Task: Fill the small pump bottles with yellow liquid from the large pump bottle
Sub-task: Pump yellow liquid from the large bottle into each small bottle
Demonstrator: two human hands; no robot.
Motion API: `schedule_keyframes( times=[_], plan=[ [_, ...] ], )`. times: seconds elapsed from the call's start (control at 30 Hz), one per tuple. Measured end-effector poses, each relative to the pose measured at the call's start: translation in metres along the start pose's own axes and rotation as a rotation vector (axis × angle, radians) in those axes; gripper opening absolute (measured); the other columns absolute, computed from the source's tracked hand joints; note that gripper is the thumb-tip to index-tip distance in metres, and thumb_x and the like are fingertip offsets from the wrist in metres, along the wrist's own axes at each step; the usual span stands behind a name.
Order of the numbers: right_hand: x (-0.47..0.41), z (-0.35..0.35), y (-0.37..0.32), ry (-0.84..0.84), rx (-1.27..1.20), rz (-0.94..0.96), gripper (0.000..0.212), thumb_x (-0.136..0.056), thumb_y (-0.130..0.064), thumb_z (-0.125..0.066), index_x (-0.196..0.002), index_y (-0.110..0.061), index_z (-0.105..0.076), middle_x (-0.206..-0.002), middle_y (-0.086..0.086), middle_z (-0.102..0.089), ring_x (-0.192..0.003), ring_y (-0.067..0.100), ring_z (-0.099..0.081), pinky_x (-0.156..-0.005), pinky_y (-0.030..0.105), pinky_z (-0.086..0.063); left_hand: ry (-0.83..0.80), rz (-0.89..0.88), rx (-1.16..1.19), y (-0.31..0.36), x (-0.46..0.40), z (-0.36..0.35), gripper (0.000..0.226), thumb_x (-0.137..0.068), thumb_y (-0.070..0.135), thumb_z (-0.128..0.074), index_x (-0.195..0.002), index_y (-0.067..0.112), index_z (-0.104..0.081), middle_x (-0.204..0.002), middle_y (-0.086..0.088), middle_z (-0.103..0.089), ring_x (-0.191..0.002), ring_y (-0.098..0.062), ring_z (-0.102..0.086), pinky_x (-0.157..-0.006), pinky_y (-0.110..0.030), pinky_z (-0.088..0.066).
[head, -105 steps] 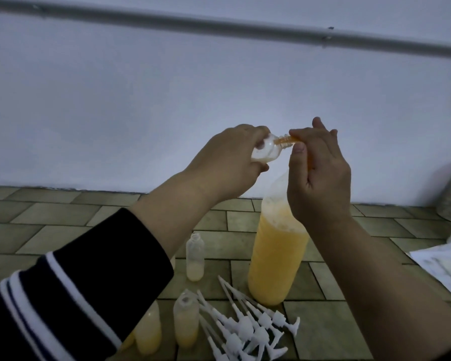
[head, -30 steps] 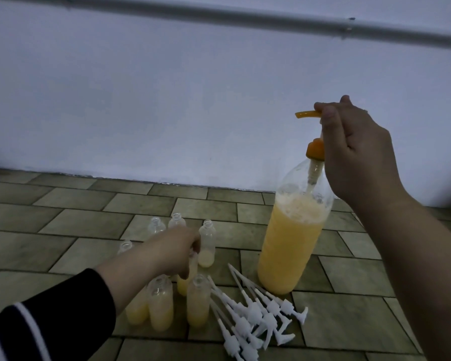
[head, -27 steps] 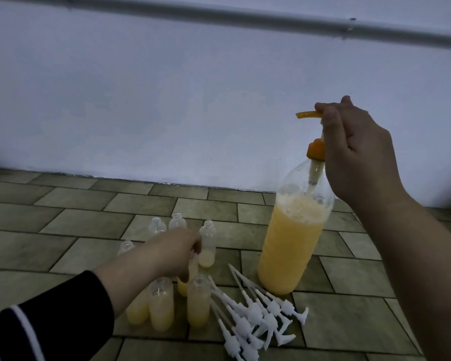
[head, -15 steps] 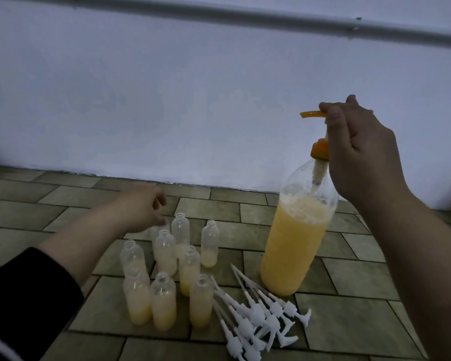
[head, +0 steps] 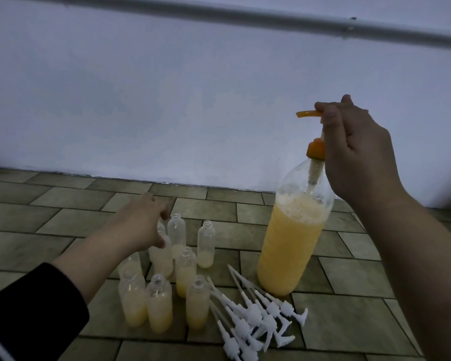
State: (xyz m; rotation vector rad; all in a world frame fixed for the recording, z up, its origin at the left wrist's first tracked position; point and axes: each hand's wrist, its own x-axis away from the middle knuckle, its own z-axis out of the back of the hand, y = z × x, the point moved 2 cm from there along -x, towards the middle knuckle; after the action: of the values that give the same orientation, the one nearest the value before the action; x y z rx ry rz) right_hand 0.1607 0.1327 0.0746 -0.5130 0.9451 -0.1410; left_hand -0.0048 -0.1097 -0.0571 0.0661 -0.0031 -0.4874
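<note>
A person's right hand point(head: 357, 149) grips the orange pump head point(head: 307, 114) of the large pump bottle point(head: 293, 238), fingers curled over the raised plunger above the orange collar point(head: 315, 151). The bottle stands upright on the tiled floor point(head: 349, 277), filled most of the way with foamy yellow liquid. The left hand point(head: 143, 225), in a dark sleeve point(head: 31, 316), reaches with fingers loosely spread over the cluster of small bottles point(head: 164, 282) to the left of the large bottle, holding nothing; whether it touches the bottle beneath it cannot be told. The small bottles stand uncapped, each holding some pale yellow liquid. A heap of white pump tops point(head: 255, 316) lies on the floor in front of the large bottle, just right of the small ones. A white wall point(head: 167, 100) rises behind the large bottle, with a grey pipe point(head: 219, 18) running along it above.
</note>
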Motion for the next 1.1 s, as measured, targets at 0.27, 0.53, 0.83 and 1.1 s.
schedule_keyframes(
  times=[0.27,0.53,0.83,1.1],
  plan=[
    [0.000,-0.001,0.001,0.004,-0.001,0.004,0.039,-0.103,-0.031,-0.028,-0.121,-0.015,-0.059,-0.100,-0.020,-0.043,-0.141,0.016,-0.024,-0.113,0.042,-0.023,-0.148,-0.043,-0.047,0.010,0.006,-0.014,0.050,-0.075,0.031,-0.075,-0.119,0.027,-0.052,-0.118,0.005,-0.054,-0.096,-0.012,-0.055,-0.071,-0.024,-0.045],
    [0.000,-0.001,0.002,0.010,0.003,0.001,0.038,-0.103,-0.030,-0.028,-0.122,-0.016,-0.058,-0.105,-0.018,-0.045,-0.141,0.014,-0.024,-0.114,0.040,-0.023,-0.175,-0.050,-0.101,0.019,0.011,-0.012,0.047,-0.080,0.031,-0.070,-0.123,0.026,-0.052,-0.115,0.007,-0.057,-0.097,-0.011,-0.056,-0.070,-0.022,-0.043],
    [-0.011,0.011,0.004,-0.148,0.128,-0.024,0.045,-0.100,-0.042,-0.023,-0.120,-0.022,-0.058,-0.135,-0.002,-0.051,-0.143,0.015,-0.013,-0.101,0.016,-0.010,0.308,-0.022,0.797,0.006,0.033,0.101,0.019,-0.072,0.030,-0.078,-0.082,0.020,-0.067,-0.093,0.005,-0.067,-0.086,-0.011,-0.061,-0.071,-0.025,-0.047],
    [-0.006,0.003,0.007,-0.075,0.005,0.014,0.037,-0.102,-0.033,-0.029,-0.117,-0.018,-0.059,-0.085,-0.006,-0.062,-0.129,-0.006,-0.019,-0.114,0.029,-0.018,0.328,-0.300,1.670,0.073,0.008,0.116,0.032,-0.087,0.031,-0.061,-0.109,0.008,-0.056,-0.109,-0.007,-0.065,-0.103,-0.018,-0.064,-0.084,-0.034,-0.053]
  ],
)
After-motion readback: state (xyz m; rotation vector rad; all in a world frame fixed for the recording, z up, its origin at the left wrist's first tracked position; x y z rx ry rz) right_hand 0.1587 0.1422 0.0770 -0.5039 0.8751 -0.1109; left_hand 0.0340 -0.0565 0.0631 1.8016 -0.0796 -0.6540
